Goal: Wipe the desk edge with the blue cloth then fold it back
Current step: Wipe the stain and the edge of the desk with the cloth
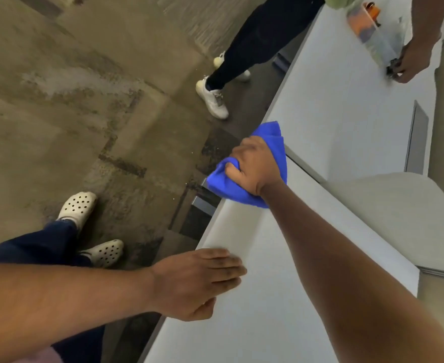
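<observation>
A bunched blue cloth [226, 188] lies over the left edge of the white desk [275, 297], at the seam where two desk tops meet. My right hand [255, 166] grips the cloth from above, pressing it against the desk edge, with part of the cloth hanging past the edge. Nearer to me, my left hand [202, 279] rests flat on the desk edge, fingers together and stretched out, holding nothing.
Another person stands at the far desk: white sneakers [213, 99] on the floor, a hand [412, 61] on a clear container with orange items [372, 32]. My feet in white clogs [78, 208] are on the brown carpet at left.
</observation>
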Motion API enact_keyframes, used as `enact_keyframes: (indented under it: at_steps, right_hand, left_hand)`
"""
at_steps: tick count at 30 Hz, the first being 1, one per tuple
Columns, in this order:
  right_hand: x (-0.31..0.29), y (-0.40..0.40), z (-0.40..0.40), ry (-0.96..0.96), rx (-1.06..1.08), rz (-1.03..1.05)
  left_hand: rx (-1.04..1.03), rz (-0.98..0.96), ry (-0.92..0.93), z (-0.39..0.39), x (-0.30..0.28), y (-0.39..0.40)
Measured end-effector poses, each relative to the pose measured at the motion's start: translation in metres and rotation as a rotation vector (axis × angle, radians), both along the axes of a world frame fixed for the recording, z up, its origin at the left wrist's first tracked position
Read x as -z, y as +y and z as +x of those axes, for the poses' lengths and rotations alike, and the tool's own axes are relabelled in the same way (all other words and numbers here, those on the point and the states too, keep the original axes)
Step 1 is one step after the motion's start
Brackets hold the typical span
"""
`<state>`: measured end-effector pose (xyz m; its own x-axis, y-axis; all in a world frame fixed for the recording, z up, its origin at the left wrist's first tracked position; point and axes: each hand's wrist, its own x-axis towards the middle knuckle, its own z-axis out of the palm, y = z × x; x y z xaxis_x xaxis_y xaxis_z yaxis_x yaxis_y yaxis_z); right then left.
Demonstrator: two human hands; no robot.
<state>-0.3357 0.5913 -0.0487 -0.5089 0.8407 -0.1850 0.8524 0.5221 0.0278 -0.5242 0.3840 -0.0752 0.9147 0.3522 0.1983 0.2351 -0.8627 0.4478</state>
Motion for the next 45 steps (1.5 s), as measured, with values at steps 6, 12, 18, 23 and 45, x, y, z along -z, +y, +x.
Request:
enact_keyframes:
  at_steps: [6, 12, 18, 23, 45]
  right_hand:
    - [0.005, -0.019, -0.016, 0.121, 0.439, 0.076]
    - [0.008, -0.088, -0.053, 0.112, 0.784, 0.046]
    - [0.010, -0.060, -0.051, 0.183, 0.839, 0.063]
    - [0.002, -0.021, -0.011, 0.274, 0.457, 0.040]
    - [-0.003, -0.009, 0.029, 0.166, 0.864, 0.156]
  left_hand:
    - [0.009, -0.049, 0.013, -0.003, -0.006, 0.003]
    - [0.028, -0.082, -0.007, -0.005, -0.003, 0.003]
    - [0.027, -0.153, -0.058, -0.005, 0.007, 0.002]
    - [0.038, -0.144, -0.029, -0.003, 0.002, 0.001]
    - [0.053, -0.189, -0.001, -0.001, -0.001, 0.007]
